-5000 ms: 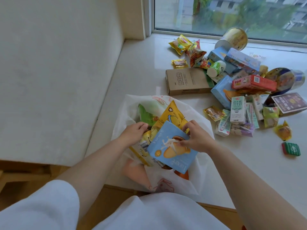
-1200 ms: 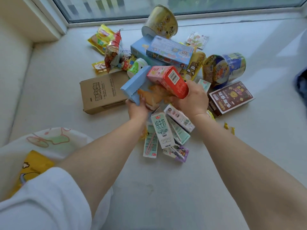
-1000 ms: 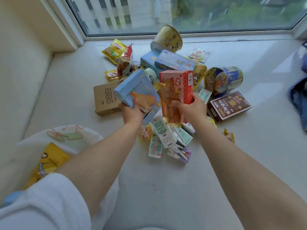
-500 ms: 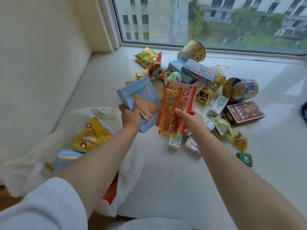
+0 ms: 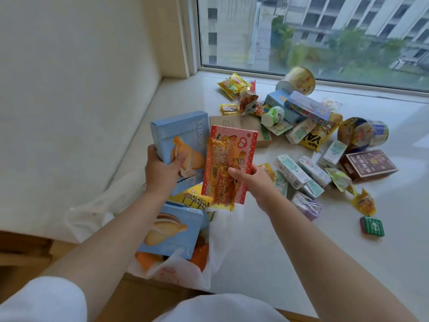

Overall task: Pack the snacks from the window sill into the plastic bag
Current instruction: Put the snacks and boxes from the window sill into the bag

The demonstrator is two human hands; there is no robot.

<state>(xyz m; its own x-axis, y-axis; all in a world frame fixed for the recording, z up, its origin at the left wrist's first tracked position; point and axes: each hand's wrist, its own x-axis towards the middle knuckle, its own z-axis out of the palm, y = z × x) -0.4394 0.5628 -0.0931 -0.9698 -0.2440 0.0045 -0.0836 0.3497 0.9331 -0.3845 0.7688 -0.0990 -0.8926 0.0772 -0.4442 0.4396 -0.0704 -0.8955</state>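
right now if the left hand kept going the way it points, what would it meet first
The left hand grips a blue box and points up toward the side wall. Nothing else shows on that line, though depth is unclear.

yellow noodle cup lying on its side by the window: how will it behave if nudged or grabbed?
The yellow noodle cup lies on its side on the window sill, so a nudge will probably roll it, curving because it tapers. It looks like thin paper or foam, likely light for its size, and a hard squeeze may dent it.

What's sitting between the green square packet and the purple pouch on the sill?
Nothing: in the head view, only bare sill lies between the green square packet and the purple pouch.
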